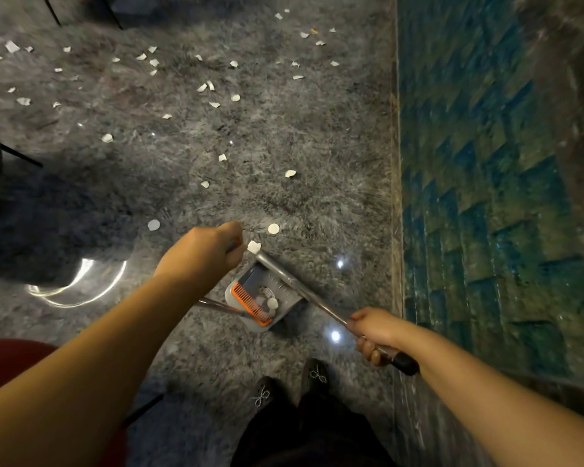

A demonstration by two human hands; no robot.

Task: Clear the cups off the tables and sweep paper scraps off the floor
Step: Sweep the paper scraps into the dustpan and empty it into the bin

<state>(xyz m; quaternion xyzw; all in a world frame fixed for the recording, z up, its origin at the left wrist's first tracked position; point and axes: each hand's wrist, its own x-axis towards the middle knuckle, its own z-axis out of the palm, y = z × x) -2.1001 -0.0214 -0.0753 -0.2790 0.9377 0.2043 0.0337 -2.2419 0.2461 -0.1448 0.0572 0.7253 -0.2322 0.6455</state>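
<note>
The right grip point(376, 335) was wrapped round the broom handle point(304, 291), the left grip point(204, 252) curled round the dustpan's pole above the dustpan point(260, 298) (a few scraps already inside). Paper scraps point(213, 96) lay scattered over the floor point(284, 136) well beyond both grips; short, low strokes toward the pan's lip looked best, I judged.

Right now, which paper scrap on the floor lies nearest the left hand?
The white scrap just beside the left hand's knuckles, at the broom handle; the round scraps nearby lie farther off.
</note>
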